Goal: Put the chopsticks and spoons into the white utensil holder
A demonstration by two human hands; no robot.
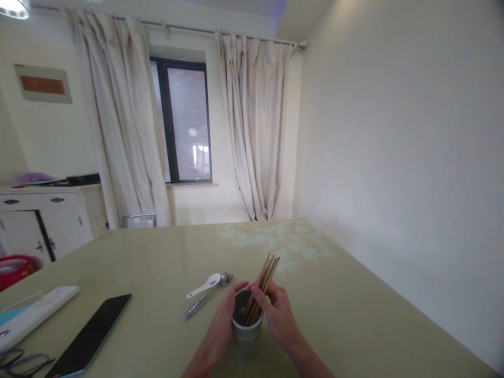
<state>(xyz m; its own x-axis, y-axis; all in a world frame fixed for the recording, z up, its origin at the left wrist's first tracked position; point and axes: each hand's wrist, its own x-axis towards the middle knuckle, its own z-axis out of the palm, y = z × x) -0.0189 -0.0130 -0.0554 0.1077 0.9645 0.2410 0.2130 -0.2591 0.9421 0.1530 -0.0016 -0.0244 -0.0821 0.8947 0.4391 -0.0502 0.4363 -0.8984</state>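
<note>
A grey cup (247,334) with a dark inside stands upright on the table near its front. Several brown wooden chopsticks (269,269) lean to the right in it, their upper ends rising above the rim. My left hand (225,311) curls round the cup's left side, its fingertips partly hidden behind the rim. With thumb and fingers closed, my right hand (279,311) grips the bundle of chopsticks just above the cup. Left of the cup lie a white spoon (205,285) and metal cutlery (202,303), seemingly a spoon, touching each other.
A black tablet or phone (92,332) lies on the green table (157,262) at the left. Beside it are a long white device (39,315) and eyeglasses (27,362). The wall (394,157) borders the table's right edge. Curtains and a window stand beyond.
</note>
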